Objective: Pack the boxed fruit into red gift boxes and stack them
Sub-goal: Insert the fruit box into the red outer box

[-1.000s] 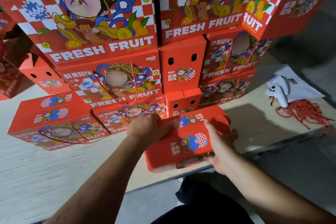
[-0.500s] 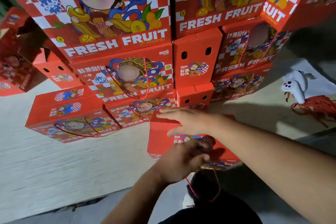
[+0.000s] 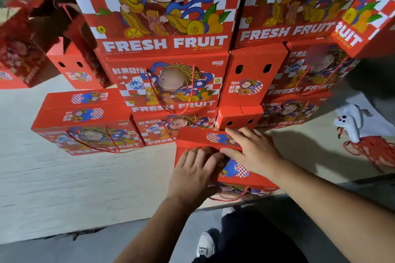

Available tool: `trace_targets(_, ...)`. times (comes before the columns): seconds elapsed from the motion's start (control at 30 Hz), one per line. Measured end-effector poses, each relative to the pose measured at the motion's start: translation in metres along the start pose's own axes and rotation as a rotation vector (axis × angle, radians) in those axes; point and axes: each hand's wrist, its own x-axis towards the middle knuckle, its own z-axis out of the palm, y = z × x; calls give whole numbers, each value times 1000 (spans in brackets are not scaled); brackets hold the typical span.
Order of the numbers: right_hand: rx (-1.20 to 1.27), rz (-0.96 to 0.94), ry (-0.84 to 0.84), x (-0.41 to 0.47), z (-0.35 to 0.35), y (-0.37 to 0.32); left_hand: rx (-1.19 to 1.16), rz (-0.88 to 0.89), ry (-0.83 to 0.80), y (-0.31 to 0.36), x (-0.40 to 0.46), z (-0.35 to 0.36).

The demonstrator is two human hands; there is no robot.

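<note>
A red gift box (image 3: 254,179) lies at the front edge of the pale board, its top flaps meeting in a seam and its red cord handle hanging over the edge. My left hand (image 3: 195,174) lies flat on the near flap, fingers spread. My right hand (image 3: 250,149) presses flat on the far flap, fingertips pointing left across the seam. Neither hand curls round anything. Behind the box rises a tall stack of red gift boxes (image 3: 168,83) printed FRESH FRUIT.
Two more stacked boxes (image 3: 85,121) sit on the board (image 3: 64,177) to the left. Open boxes (image 3: 27,49) stand at the far left. A white glue gun (image 3: 350,123) and a heap of red cords (image 3: 376,151) lie at the right. My shoe (image 3: 206,243) shows on the grey floor below.
My left hand was curled on the box's near edge; it now lies flat on the near flap. My right hand has dropped onto the far flap. The box top now looks closed.
</note>
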Motion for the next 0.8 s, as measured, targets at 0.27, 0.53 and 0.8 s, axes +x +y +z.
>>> trace_targets(0.27, 244, -97, -220, 29, -35, 26, -1, -167, -6, 9, 3, 4)
trace_targets(0.53, 83, -165, -218, 37, -48, 32, 65, -155, 54, 9, 10, 3)
trace_targets(0.8, -39, -207, -137, 19, -25, 28, 38, -85, 121, 5, 5, 10)
